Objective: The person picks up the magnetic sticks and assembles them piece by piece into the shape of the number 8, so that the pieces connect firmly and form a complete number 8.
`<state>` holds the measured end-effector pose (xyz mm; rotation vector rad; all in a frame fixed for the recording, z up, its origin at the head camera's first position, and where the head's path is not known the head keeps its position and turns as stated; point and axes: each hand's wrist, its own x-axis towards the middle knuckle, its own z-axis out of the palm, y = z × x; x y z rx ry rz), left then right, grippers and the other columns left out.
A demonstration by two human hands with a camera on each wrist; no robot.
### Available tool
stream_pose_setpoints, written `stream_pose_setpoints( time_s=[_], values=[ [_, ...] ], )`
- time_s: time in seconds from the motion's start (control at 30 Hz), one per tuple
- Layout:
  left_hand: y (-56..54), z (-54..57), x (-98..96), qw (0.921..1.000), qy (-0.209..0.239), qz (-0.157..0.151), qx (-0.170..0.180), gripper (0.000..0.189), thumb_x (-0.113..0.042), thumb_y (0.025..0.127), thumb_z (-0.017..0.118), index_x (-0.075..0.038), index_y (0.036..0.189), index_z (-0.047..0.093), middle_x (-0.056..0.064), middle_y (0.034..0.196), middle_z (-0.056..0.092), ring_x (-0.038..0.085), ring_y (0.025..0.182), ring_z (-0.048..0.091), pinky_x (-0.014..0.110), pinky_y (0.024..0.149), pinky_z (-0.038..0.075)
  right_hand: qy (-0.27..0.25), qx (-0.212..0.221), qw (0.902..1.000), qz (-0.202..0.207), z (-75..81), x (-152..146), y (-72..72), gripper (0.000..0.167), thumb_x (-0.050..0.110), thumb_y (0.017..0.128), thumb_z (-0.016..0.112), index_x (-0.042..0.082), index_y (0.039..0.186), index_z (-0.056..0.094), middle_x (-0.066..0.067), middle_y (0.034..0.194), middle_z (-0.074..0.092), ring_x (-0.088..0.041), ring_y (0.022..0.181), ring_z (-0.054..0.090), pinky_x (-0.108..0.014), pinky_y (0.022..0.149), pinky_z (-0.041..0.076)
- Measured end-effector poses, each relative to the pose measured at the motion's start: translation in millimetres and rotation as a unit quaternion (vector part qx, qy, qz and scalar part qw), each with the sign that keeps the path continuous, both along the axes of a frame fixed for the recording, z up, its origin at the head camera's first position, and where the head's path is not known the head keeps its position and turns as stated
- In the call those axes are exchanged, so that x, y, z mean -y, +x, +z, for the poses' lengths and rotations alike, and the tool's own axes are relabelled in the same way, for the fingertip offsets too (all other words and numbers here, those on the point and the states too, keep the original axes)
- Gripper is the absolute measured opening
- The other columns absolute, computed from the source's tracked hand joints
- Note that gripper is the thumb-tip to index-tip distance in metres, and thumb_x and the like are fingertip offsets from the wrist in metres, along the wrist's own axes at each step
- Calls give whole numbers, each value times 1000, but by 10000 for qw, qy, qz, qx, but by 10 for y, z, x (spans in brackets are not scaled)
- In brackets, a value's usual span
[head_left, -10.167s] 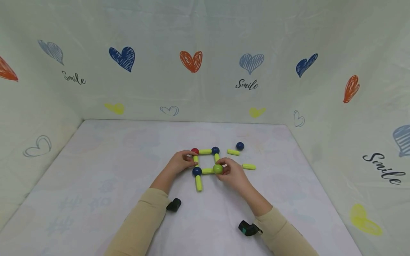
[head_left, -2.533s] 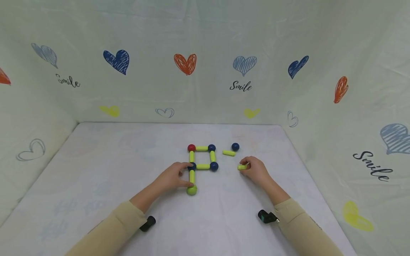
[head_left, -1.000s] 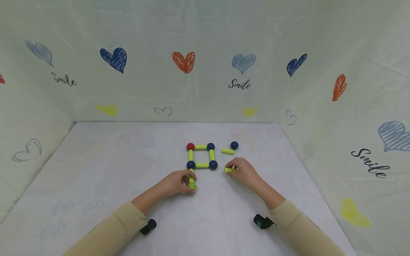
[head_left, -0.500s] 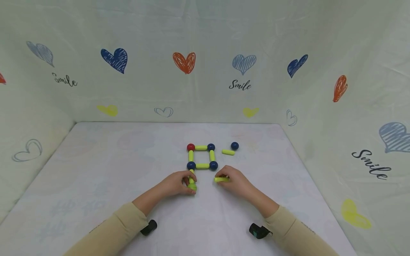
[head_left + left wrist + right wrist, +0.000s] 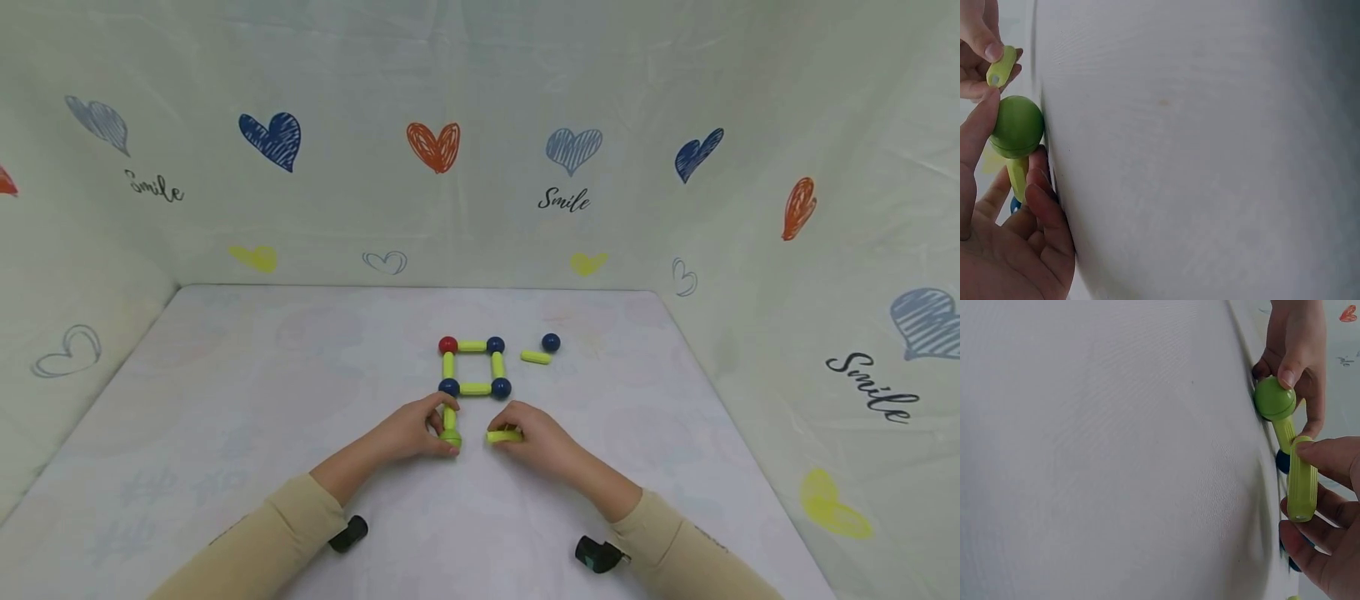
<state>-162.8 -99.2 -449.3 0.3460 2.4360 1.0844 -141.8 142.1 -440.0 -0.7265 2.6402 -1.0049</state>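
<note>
My left hand (image 5: 411, 429) holds a green ball (image 5: 451, 437) at the near end of a yellow-green magnetic rod (image 5: 449, 415). The thumb lies against the ball (image 5: 1017, 124), and other fingers curl by the rod. That rod runs up to a blue ball (image 5: 448, 387), the near left corner of a square of rods with a red ball (image 5: 447, 345) and blue balls at its corners. Just right of the green ball, my right hand (image 5: 543, 442) pinches another magnetic rod (image 5: 1302, 484) between thumb and fingers. Its free end points at the green ball, with a gap between.
Beyond the right hand, a loose rod (image 5: 536, 357) and a loose blue ball (image 5: 551, 342) lie on the white-covered table (image 5: 300, 350). Black wrist cameras (image 5: 597, 554) hang beneath both sleeves. A cloth backdrop with printed hearts stands behind the table.
The right hand has brought its rod left and nearer the person, closer to the green ball. About ten seconds ago the green ball was at the square's near right corner, where a blue one now sits.
</note>
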Motion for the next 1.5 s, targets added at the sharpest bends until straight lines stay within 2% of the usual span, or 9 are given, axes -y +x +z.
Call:
stream_pose_setpoints(
  time_s=[0.3,0.67,1.5],
  values=[
    [-10,20,-7,9999,-62,-17,84,67,-23,72,88,-21,128,51,-1,84,58,17,73,53,31,66,42,-97,163,9997,153,-2,78,24,16,9,89,71,13,104,70,8,94,58,-10,85,55,-30,78,48],
    [-26,12,3,9999,-148,-83,2,80,-26,70,89,-17,134,43,-1,84,59,16,74,54,32,68,44,-10,216,9993,317,-49,163,10,17,11,89,72,13,106,69,9,93,58,-10,85,54,-27,78,48],
    [-67,-11,8,9999,-115,-125,28,81,-25,70,90,-16,134,41,-2,83,60,15,75,54,32,71,45,15,236,9988,435,-56,279,-81,18,9,87,74,11,104,69,7,91,58,-10,82,54,-27,75,47]
  ],
)
